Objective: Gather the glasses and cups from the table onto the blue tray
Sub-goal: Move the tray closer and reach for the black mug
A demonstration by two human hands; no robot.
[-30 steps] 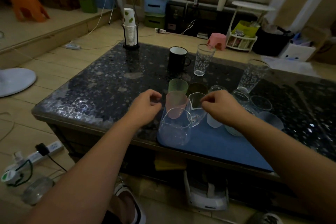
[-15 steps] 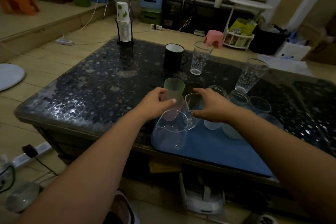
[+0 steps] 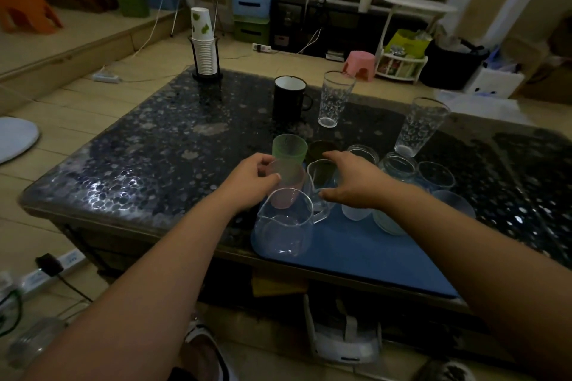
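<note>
Nearby, black mug (image 3: 288, 100), patterned glass (image 3: 334, 99), paper cups (image 3: 204, 49)

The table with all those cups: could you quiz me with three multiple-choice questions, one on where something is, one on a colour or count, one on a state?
1. Where is the paper cup stack?
A. far left corner of the table
B. on the blue tray
C. on the floor

2. How many tall patterned glasses stand upright beyond the tray?
A. one
B. two
C. four

3. What is the left hand doing?
A. resting flat on the table
B. gripping the pink cup
C. lifting the black mug

Key: 1 A, it sits in a black holder at that corner. 2 B, one beside the mug, one further right. 3 B, fingers curl round it.
</note>
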